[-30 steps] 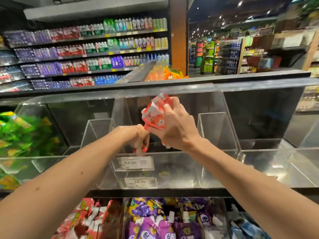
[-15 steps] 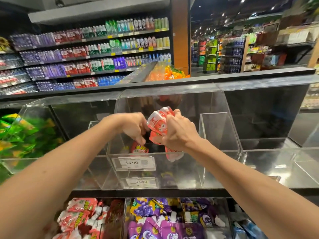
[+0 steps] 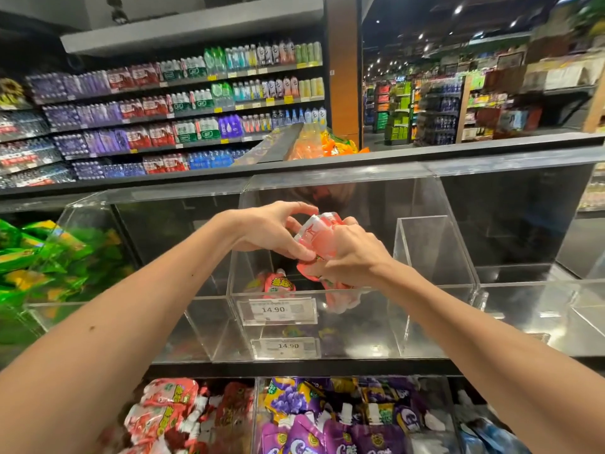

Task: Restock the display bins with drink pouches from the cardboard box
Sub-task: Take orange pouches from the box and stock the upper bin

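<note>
My right hand [image 3: 352,257] grips a bunch of red drink pouches [image 3: 316,239] over the middle clear acrylic bin [image 3: 406,309]. My left hand [image 3: 275,232] reaches in from the left, and its thumb and fingers pinch the top pouch of that bunch. One red pouch [image 3: 276,283] lies on the bin's floor behind the 14.90 price tag [image 3: 276,310]. Another red pouch hangs below my right hand against the bin's front wall. The cardboard box is out of view.
A bin of green pouches [image 3: 39,260] stands at the left, and clear bins [image 3: 530,309] stand at the right. Below are bins of red pouches [image 3: 170,411] and purple pouches [image 3: 334,417]. Bottle shelves [image 3: 183,109] fill the background.
My left hand has risen from the bin floor, where it left a red pouch, and now pinches the top pouch of the bunch. My right hand has dropped a little lower.
</note>
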`<state>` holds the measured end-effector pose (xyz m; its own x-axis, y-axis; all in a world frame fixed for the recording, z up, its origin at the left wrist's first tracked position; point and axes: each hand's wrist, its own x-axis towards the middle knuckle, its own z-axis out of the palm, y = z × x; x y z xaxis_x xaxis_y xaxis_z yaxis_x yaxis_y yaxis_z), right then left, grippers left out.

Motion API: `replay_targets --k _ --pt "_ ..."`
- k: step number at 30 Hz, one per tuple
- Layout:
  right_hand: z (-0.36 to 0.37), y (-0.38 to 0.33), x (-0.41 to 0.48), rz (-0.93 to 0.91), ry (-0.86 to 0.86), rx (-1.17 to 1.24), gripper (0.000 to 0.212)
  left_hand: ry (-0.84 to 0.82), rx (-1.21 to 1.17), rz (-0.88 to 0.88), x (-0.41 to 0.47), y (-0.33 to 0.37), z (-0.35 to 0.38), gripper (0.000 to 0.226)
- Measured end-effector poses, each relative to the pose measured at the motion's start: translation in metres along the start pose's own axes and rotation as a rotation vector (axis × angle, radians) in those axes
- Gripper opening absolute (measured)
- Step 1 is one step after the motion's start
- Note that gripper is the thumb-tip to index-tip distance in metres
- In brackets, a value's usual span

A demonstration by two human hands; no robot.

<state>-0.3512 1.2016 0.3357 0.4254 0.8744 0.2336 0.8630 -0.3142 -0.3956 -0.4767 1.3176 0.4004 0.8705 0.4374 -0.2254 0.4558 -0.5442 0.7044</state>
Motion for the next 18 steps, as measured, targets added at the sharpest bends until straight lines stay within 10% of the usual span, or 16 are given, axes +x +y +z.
replay_targets --k 5,18 --pt "0.002 0.003 0.004 0.050 0.103 0.107 0.059 -0.034 -0.137 -0.028 0.004 -0.009 0.010 0.104" --pt "0.005 0.011 0.003 0.178 0.029 0.169 0.064 -0.024 -0.352 -0.237 0.017 -0.012 0.017 0.031"
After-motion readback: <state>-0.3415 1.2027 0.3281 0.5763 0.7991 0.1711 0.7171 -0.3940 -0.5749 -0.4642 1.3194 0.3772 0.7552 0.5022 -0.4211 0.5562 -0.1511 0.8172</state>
